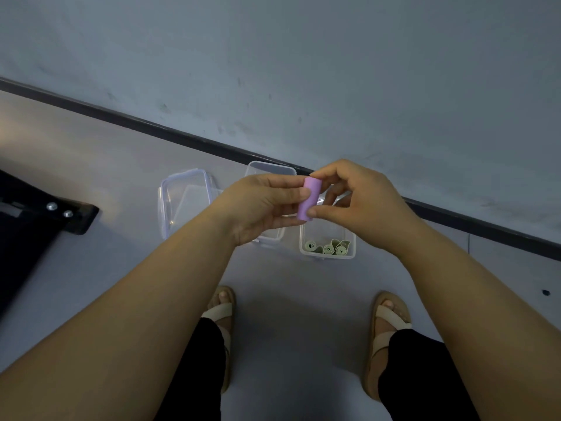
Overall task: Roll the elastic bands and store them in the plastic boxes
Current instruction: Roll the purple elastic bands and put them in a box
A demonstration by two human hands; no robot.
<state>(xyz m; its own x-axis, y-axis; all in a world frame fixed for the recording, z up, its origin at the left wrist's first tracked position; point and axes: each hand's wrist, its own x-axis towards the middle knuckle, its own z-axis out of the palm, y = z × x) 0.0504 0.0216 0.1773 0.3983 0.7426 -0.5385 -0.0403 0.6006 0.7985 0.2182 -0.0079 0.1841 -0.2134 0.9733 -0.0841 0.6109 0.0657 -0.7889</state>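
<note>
One purple rolled band (309, 199) is held in the air above the boxes, pinched between the curled fingers of the left hand (261, 205) and the right hand (358, 202). Three green rolls (329, 247) are seen in one clear box (328, 256). Two more clear boxes are counted: the middle box (271, 164), partly hidden by the left hand, and the left box (182, 173). A black bracket (76, 215) with two screws lies at the far left.

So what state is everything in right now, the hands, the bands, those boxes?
Purple elastic band: rolled tight, held in the air.
Left hand: gripping the roll's side.
Right hand: pinching the roll's ends.
Right plastic box: open, partly filled.
Green bands: rolled, sitting inside that box.
Middle plastic box: open, mostly hidden by the hand.
Left plastic box: open, no bands visible.
</note>
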